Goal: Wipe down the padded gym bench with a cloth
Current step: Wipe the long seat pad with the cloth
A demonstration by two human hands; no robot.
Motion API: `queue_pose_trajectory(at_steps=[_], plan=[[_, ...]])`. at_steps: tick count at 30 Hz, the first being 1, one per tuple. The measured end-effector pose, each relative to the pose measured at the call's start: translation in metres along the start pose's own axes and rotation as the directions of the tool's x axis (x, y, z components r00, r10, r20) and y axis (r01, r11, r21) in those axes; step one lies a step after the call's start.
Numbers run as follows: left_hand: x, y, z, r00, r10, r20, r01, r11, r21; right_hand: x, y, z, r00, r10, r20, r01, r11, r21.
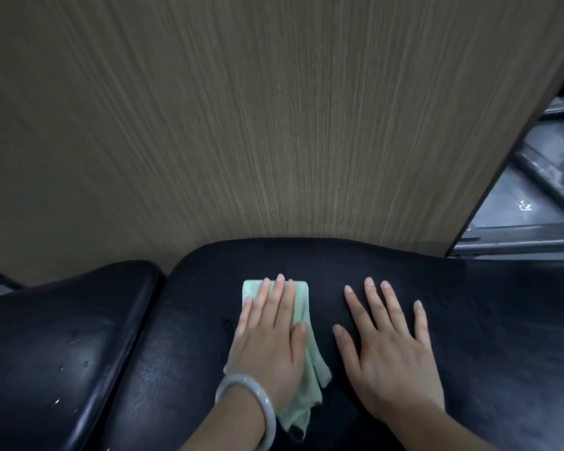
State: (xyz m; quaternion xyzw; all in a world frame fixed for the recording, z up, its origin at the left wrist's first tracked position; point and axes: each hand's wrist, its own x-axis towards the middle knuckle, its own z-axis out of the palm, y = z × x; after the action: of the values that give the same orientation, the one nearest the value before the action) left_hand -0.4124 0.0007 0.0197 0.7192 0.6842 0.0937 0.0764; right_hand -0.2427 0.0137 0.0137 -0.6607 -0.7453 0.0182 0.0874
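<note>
Padded gym bench (404, 288), black and glossy, filling the lower half of the head view and serving as the desk for the work. Its surface is divided by a seam into a smaller pad at the left (62, 336) and a larger pad at centre and right. Pale green cloth (310, 362) lying folded on the larger pad, near the seam; its far edge sits square, its near end trails loose and crumpled toward the wrist. Left hand (271, 340) laid palm-down on the cloth, fingers (279, 297) straight and close together, thumb alongside, pressing the fabric flat against the padding and not curled round it. A pale translucent bangle (254, 408) circles the left wrist. Right hand (394, 356) resting flat on bare padding just beside the cloth, apart from it, fingers spread and straight, holding nothing. Beyond the far edge of the bench rises a brown wood-grain panel (241, 125), occupying most of the upper view. At the right margin, dark metal frame bars (541, 177) over a grey floor, partly blurred. Small light specks mark the left pad's surface.
</note>
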Motion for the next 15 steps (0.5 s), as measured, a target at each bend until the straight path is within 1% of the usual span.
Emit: queue_pose_trajectory(at_steps=[3, 5, 7, 10, 15], plan=[[-0.022, 0.0, 0.003, 0.999, 0.014, 0.033, -0.014, 1.0, 0.019, 0.0, -0.001, 0.0, 1.0, 0.001, 0.0, -0.001, 1.0, -0.001], [-0.016, 0.001, -0.004, 0.998, 0.025, 0.05, -0.026, 0.999, 0.022, 0.0, 0.0, 0.001, 1.0, 0.001, -0.006, -0.001, 1.0, -0.005], [0.002, -0.001, -0.007, 0.998, 0.061, -0.004, -0.061, 0.998, 0.008, 0.001, 0.0, 0.002, 1.0, -0.003, -0.018, 0.003, 1.0, -0.006], [0.043, -0.001, -0.011, 0.999, 0.036, -0.01, -0.036, 0.999, -0.027, 0.001, 0.001, 0.004, 1.0, -0.004, -0.028, 0.004, 1.0, -0.001], [0.088, 0.001, -0.01, 1.0, -0.001, 0.017, 0.001, 1.0, 0.024, 0.003, 0.001, 0.007, 0.999, -0.007, -0.05, 0.007, 1.0, -0.006]])
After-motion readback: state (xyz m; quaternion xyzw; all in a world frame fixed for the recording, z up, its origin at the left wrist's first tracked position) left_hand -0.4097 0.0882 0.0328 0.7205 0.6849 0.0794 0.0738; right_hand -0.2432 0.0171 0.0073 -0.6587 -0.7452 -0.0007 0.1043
